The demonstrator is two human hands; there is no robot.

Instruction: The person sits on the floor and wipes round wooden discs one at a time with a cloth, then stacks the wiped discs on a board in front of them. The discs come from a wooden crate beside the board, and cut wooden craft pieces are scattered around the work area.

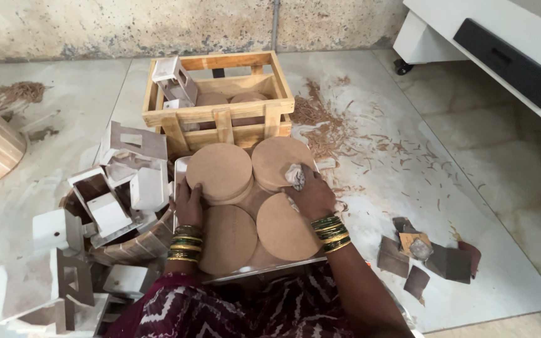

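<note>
Discs (220, 170) crowd tray (180, 168); left hand (188, 201) at edge.

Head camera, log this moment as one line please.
left hand: on top-left wooden disc | right hand: crumpled sandpaper pressed to top-right disc | discs on tray | wooden crate behind

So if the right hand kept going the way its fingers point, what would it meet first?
Probably the upper right round board, which the right hand already rests on with a crumpled scrap. Beyond it stands the wooden crate, though depth is unclear.
</note>
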